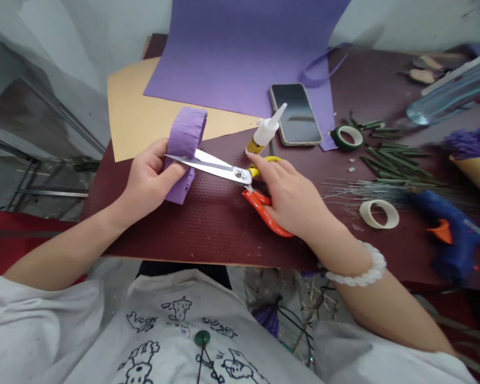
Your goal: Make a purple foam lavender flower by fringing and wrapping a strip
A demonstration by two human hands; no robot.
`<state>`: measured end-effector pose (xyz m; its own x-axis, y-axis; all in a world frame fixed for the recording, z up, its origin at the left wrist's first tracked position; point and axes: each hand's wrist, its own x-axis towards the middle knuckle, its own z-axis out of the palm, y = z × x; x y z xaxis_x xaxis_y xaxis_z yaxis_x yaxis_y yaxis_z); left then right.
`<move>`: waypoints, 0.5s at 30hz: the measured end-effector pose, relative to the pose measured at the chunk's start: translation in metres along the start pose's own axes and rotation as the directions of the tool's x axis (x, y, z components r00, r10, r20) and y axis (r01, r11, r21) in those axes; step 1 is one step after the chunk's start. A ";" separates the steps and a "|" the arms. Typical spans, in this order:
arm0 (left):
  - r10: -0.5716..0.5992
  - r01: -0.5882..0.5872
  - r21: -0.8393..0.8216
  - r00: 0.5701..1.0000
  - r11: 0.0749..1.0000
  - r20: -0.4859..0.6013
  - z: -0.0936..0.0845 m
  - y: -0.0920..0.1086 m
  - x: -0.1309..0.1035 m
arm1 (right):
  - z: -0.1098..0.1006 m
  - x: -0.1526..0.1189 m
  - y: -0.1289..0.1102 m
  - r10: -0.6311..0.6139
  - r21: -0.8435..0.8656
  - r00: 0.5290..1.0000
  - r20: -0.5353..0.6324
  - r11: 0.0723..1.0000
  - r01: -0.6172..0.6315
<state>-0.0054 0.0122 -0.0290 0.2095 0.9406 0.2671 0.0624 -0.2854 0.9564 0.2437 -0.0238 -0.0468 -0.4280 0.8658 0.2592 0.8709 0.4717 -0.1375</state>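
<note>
A small white squeeze bottle [269, 129] just left of the phone [298, 116] bears a yellow label [256, 146] whose dark print is too small to read. Pale marks on the orange handle of the scissors [223, 169] are equally illegible, and so are the faint letters among the black line drawings on the shirt [176, 333].

The phone's screen is dark. Beyond it, a large purple sheet [240, 50] runs out of view at the top; farther left of it, a tan sheet [138, 114] is partly covered by the purple one. Well right of the phone, a clear bottle [456, 88] is cut off by the edge, and a blue glue gun [458, 226], nearer the person, is blurred.

The purple strip [184, 130] is left of the phone and closer to the person, above the dark red worktop [208, 229]. It bends into a loop, matt and slightly crinkled, with small slits along an edge. The fingers of the left hand [150, 173] are closed in a pinch on it, thumb in front. The fingers of the right hand [298, 197] curl around the scissors' handles, hiding much of the yellow one; the blades are slightly parted, one crossing before the strip, the other partly hidden behind it.
</note>
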 end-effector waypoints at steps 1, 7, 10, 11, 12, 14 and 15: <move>0.007 -0.008 -0.018 1.000 1.000 -0.002 0.000 0.000 0.000 | 0.000 0.000 0.000 0.009 0.009 1.000 0.017 1.000 -0.009; 0.026 -0.026 0.012 0.999 1.000 0.030 0.000 -0.002 0.001 | -0.002 -0.002 -0.001 0.045 -0.007 0.998 0.049 0.999 -0.045; -0.023 0.022 0.062 1.000 0.998 0.018 0.000 -0.001 0.000 | -0.001 -0.002 -0.001 0.032 -0.013 0.999 0.039 0.999 -0.031; -0.030 0.028 0.078 0.999 0.997 0.015 0.000 -0.001 0.000 | -0.001 -0.002 -0.001 0.031 -0.013 0.999 0.038 0.999 -0.030; -0.034 0.033 0.092 0.999 0.995 0.013 0.000 0.000 -0.001 | -0.001 -0.002 -0.001 0.033 -0.014 0.999 0.035 0.999 -0.032; -0.043 0.039 0.110 0.999 0.993 0.029 -0.001 0.001 -0.001 | 0.000 -0.002 -0.001 0.043 -0.018 0.999 0.027 0.999 -0.042; -0.043 0.038 0.114 0.998 0.993 0.044 -0.001 0.002 -0.001 | 0.000 -0.002 -0.001 0.048 -0.021 0.999 0.023 0.999 -0.048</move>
<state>-0.0062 0.0104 -0.0270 0.2497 0.9431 0.2197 0.1812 -0.2684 0.9461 0.2434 -0.0266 -0.0470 -0.3911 0.8910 0.2306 0.8952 0.4264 -0.1293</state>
